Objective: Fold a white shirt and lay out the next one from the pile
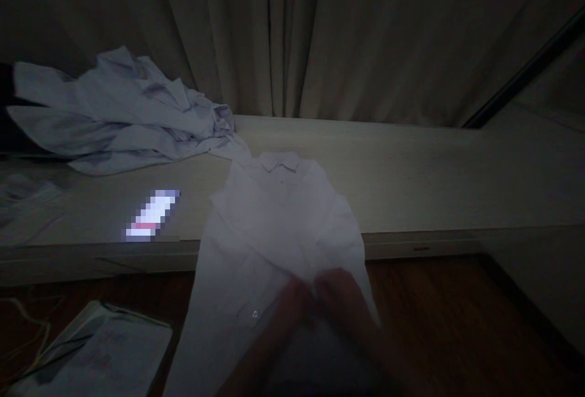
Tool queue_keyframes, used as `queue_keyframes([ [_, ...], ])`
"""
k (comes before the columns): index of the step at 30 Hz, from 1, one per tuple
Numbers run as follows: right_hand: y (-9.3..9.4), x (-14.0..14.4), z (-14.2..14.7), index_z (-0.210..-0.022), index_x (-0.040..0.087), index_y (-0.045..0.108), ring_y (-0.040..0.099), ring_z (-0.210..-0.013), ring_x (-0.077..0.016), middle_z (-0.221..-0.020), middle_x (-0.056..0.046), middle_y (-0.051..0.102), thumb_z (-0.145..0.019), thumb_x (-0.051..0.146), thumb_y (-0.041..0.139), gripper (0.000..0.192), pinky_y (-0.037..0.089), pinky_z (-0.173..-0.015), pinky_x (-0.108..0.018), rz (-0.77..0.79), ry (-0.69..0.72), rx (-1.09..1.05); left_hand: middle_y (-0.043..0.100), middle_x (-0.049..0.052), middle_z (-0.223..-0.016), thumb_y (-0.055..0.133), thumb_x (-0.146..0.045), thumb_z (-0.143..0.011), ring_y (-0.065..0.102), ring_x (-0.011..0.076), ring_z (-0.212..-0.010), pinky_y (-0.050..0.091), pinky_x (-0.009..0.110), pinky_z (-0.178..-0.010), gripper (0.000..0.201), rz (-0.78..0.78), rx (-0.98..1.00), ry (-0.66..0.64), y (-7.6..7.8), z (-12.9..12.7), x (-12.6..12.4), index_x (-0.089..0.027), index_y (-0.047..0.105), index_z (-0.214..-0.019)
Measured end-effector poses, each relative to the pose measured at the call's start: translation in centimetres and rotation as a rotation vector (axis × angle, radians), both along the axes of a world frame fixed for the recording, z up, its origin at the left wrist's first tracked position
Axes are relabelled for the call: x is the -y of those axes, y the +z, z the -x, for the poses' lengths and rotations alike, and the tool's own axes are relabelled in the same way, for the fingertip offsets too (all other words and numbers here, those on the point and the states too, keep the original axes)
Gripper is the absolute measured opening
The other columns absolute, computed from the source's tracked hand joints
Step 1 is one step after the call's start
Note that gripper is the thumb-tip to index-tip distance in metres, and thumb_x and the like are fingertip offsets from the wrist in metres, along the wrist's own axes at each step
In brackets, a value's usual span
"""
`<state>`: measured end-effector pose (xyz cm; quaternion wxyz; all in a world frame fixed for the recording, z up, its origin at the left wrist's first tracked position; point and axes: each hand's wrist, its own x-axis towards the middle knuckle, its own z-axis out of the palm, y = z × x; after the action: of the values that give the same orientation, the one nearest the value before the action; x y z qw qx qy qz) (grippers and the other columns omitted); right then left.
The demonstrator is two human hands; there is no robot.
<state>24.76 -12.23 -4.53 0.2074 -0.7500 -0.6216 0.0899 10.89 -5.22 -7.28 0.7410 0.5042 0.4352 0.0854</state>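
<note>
Both hands gather the front of a white collared shirt in a dim room.

Nearest, the left hand (292, 309) and right hand (347, 299) meet fingertip to fingertip, pinching the cloth of the white collared shirt (269, 226), which hangs from the edge of the pale wooden ledge (434, 184) down over the dark wood floor (448, 318), collar uppermost. Papers (100, 354) lie at lower left. Farther back on the ledge glows a lit phone screen (153, 214); beyond it sits a heap of crumpled white shirts (119, 111) against the drawn curtain (320, 31).
</note>
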Motion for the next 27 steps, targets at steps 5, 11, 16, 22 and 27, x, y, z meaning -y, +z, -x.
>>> queue_keyframes([
  [5, -0.1, 0.0, 0.1, -0.073, 0.019, 0.063, 0.052, -0.073, -0.0154, -0.074, -0.002, 0.062, -0.081, 0.016, 0.053, 0.013, 0.038, -0.071, -0.029, 0.020, -0.039, -0.113, 0.068, 0.013, -0.094, 0.058, -0.055, -0.072, 0.064, 0.0288, -0.093, 0.054, 0.042, -0.073, 0.039, 0.014, 0.029, 0.043, -0.2, -0.4, 0.3, -0.020, 0.055, -0.089],
  [11, -0.4, 0.1, 0.2, -0.076, 0.019, 0.063, 0.052, -0.075, -0.0156, -0.076, -0.003, 0.063, -0.082, 0.019, 0.052, 0.013, 0.039, -0.070, -0.029, 0.027, -0.063, -0.156, 0.068, 0.012, -0.086, 0.059, -0.052, -0.073, 0.063, 0.0280, -0.094, 0.053, 0.041, -0.075, 0.033, 0.038, 0.034, 0.048, 0.4, -0.2, 0.2, -0.021, 0.055, -0.082],
  [16, -0.2, -0.2, 0.3, -0.079, 0.018, 0.062, 0.054, -0.078, -0.0165, -0.080, -0.004, 0.062, -0.085, 0.022, 0.050, 0.015, 0.041, -0.074, -0.031, 0.036, -0.098, -0.228, 0.069, 0.012, -0.087, 0.064, -0.052, -0.069, 0.063, 0.0281, -0.095, 0.052, 0.040, -0.077, 0.034, 0.068, 0.060, 0.082, 0.6, 0.0, -0.1, -0.021, 0.055, -0.082],
  [22, -0.4, 0.1, 0.0, -0.083, 0.019, 0.059, 0.053, -0.084, -0.0182, -0.086, -0.006, 0.059, -0.087, 0.023, 0.045, 0.015, 0.044, -0.079, -0.034, -0.112, -0.157, -0.278, 0.067, 0.011, -0.071, 0.054, -0.061, -0.072, 0.065, 0.0229, -0.066, 0.051, 0.038, -0.063, 0.046, 0.125, 0.089, 0.132, -0.1, 0.0, 0.1, -0.018, 0.055, -0.088],
  [27, -1.2, 0.7, -1.6, -0.105, 0.019, 0.057, 0.053, -0.105, -0.0224, -0.110, -0.011, 0.057, -0.082, 0.026, 0.050, 0.026, 0.044, -0.094, -0.042, -0.196, -0.309, -0.348, 0.069, 0.010, -0.075, 0.053, -0.061, -0.074, 0.066, 0.0229, -0.068, 0.052, 0.036, -0.062, 0.046, 0.151, 0.078, 0.146, -0.2, 0.0, 0.2, -0.018, 0.054, -0.091],
])
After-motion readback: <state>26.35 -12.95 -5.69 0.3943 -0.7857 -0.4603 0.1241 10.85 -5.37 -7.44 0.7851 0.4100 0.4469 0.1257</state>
